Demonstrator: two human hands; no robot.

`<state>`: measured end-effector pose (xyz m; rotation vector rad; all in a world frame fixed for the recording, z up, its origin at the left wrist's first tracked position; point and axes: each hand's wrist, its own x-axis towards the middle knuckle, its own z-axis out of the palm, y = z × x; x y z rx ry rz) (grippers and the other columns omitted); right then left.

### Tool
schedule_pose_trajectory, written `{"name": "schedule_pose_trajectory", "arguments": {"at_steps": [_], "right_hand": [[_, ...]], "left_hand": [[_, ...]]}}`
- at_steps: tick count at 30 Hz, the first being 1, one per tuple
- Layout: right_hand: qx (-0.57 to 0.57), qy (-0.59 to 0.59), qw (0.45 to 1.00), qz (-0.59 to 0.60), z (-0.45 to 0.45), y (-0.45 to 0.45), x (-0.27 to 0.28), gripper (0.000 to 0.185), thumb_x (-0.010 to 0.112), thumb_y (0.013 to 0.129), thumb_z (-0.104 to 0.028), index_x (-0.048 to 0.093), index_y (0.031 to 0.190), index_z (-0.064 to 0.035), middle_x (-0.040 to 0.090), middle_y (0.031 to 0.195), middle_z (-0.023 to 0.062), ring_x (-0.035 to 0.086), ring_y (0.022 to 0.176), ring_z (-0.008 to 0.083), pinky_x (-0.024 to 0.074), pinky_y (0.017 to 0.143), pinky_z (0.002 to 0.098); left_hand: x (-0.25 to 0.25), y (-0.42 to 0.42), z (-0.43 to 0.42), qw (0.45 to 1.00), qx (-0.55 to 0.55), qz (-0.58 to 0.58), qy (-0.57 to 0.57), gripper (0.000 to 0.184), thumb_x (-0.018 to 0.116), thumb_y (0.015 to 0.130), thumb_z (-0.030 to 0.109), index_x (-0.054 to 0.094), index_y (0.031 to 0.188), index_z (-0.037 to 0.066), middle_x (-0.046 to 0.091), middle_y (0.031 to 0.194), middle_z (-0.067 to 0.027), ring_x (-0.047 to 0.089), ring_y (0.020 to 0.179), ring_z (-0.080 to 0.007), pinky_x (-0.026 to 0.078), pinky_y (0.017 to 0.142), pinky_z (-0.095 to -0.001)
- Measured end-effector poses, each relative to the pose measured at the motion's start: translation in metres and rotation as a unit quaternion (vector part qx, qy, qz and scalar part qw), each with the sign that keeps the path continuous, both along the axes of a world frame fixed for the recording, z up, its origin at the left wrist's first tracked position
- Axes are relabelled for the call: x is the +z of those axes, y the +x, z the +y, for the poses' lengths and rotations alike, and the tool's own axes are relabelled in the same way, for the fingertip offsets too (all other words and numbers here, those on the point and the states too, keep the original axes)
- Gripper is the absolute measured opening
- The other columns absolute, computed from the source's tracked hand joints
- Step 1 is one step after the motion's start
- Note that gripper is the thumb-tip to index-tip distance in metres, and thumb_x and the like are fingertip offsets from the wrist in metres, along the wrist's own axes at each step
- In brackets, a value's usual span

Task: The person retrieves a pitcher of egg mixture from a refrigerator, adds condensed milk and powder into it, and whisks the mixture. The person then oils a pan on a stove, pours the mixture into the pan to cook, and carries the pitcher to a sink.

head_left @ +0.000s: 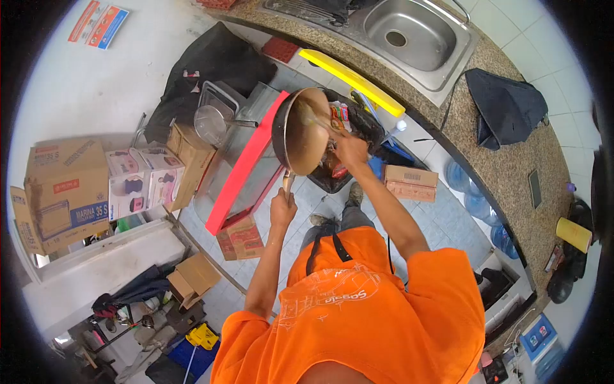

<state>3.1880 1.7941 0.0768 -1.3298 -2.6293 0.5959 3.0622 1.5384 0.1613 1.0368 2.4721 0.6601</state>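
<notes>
My left hand (283, 208) is closed around the handle of a frying pan (299, 144). The pan is steeply tilted, its dark outside to the left and its brownish inside to the right. In my right hand (351, 151) is a slim long-handled utensil (324, 125), its blurred head against the pan's inside; whether it is a spoon or a spatula I cannot tell. Below and right of the pan stands a bin lined with a black bag (373, 125), with bright wrappers (339, 114) and other rubbish inside.
A red-edged glass case (246, 166) stands left of the pan, with a strainer (210, 124) on it. The yellow panel (352, 82) lies behind the bin. Right is a granite counter (505, 173) with a sink (412, 35). Cardboard boxes (67, 192) stand left; another box (410, 183) is near my feet.
</notes>
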Motion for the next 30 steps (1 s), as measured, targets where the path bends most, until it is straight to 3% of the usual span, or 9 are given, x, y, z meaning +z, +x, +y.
{"name": "schedule_pose_trajectory", "arguments": {"at_steps": [7, 11, 13, 15, 19, 23, 27, 28, 30], "right_hand": [[-0.026, -0.084, 0.996, -0.025, -0.029, 0.041, -0.044, 0.059, 0.059, 0.080, -0.006, 0.058, 0.133, -0.0326, 0.069, 0.105, 0.0136, 0.069, 0.076, 0.0333, 0.0552, 0.064, 0.0463], [-0.027, -0.030, 0.998, 0.049, -0.040, -0.002, -0.003, 0.066, 0.060, 0.079, -0.007, 0.053, 0.137, -0.0360, 0.070, 0.097, 0.0142, 0.069, 0.077, 0.0333, 0.0548, 0.062, 0.0459], [-0.026, -0.103, 0.994, 0.015, -0.032, 0.011, -0.021, 0.066, 0.062, 0.078, -0.009, 0.053, 0.136, -0.0384, 0.070, 0.094, 0.0141, 0.070, 0.079, 0.0334, 0.0551, 0.066, 0.0456], [0.006, -0.155, 0.988, -0.009, -0.026, 0.048, 0.023, 0.066, 0.064, 0.077, -0.011, 0.054, 0.135, -0.0394, 0.071, 0.091, 0.0140, 0.069, 0.080, 0.0335, 0.0552, 0.069, 0.0457], [-0.031, -0.111, 0.975, 0.192, -0.041, 0.035, 0.049, 0.063, 0.062, 0.080, -0.013, 0.052, 0.137, -0.0382, 0.070, 0.086, 0.0145, 0.068, 0.083, 0.0374, 0.0545, 0.072, 0.0470], [-0.094, -0.088, 0.984, 0.127, -0.050, -0.003, -0.009, 0.056, 0.060, 0.081, -0.016, 0.056, 0.133, -0.0377, 0.068, 0.090, 0.0180, 0.067, 0.082, 0.0389, 0.0540, 0.073, 0.0478], [0.013, -0.208, 0.975, -0.081, -0.052, 0.055, 0.032, 0.051, 0.062, 0.080, -0.023, 0.059, 0.130, -0.0304, 0.068, 0.088, 0.0211, 0.067, 0.082, 0.0414, 0.0544, 0.074, 0.0501], [-0.009, -0.247, 0.969, 0.000, -0.044, 0.056, 0.103, 0.041, 0.064, 0.079, -0.025, 0.066, 0.119, -0.0227, 0.069, 0.087, 0.0205, 0.068, 0.083, 0.0399, 0.0549, 0.075, 0.0493], [-0.043, -0.209, 0.976, 0.041, -0.053, 0.040, 0.077, 0.034, 0.065, 0.078, -0.028, 0.070, 0.111, -0.0202, 0.070, 0.088, 0.0193, 0.069, 0.082, 0.0387, 0.0552, 0.076, 0.0491]], "left_hand": [[-0.005, 0.008, -0.003, 0.998, 0.025, -0.004, -0.056, 0.021, 0.063, 0.087, 0.014, 0.055, 0.086, -0.005, 0.062, 0.075, -0.0330, 0.062, 0.074, -0.0501, 0.048, 0.064, -0.0548], [-0.006, 0.016, -0.004, 0.997, 0.021, -0.028, -0.066, 0.021, 0.063, 0.087, 0.014, 0.055, 0.086, -0.005, 0.061, 0.074, -0.0330, 0.062, 0.073, -0.0496, 0.048, 0.062, -0.0544], [-0.005, 0.016, -0.006, 0.999, 0.013, -0.029, -0.042, 0.021, 0.063, 0.087, 0.015, 0.055, 0.086, -0.005, 0.061, 0.073, -0.0329, 0.062, 0.072, -0.0496, 0.048, 0.061, -0.0540], [-0.011, 0.009, -0.012, 1.000, 0.016, -0.024, -0.005, 0.022, 0.062, 0.087, 0.015, 0.055, 0.086, -0.005, 0.060, 0.071, -0.0327, 0.062, 0.070, -0.0500, 0.048, 0.060, -0.0534], [-0.016, -0.008, -0.021, 1.000, -0.010, -0.013, 0.003, 0.021, 0.062, 0.088, 0.014, 0.055, 0.086, -0.005, 0.060, 0.070, -0.0322, 0.061, 0.070, -0.0501, 0.047, 0.058, -0.0534], [-0.004, 0.000, -0.010, 1.000, -0.004, -0.012, 0.005, 0.020, 0.062, 0.089, 0.015, 0.055, 0.088, -0.003, 0.060, 0.070, -0.0313, 0.061, 0.069, -0.0496, 0.046, 0.057, -0.0541], [-0.007, -0.010, -0.016, 0.999, 0.013, 0.025, 0.035, 0.018, 0.061, 0.090, 0.016, 0.056, 0.091, -0.001, 0.060, 0.069, -0.0307, 0.061, 0.067, -0.0490, 0.046, 0.056, -0.0544], [-0.007, -0.014, -0.021, 0.998, 0.016, 0.039, 0.043, 0.017, 0.061, 0.090, 0.016, 0.056, 0.092, 0.000, 0.060, 0.069, -0.0305, 0.061, 0.067, -0.0488, 0.046, 0.056, -0.0545], [-0.009, -0.015, -0.030, 0.999, 0.014, 0.035, 0.017, 0.016, 0.061, 0.090, 0.016, 0.056, 0.092, 0.001, 0.061, 0.069, -0.0298, 0.061, 0.067, -0.0486, 0.046, 0.056, -0.0547]]}}
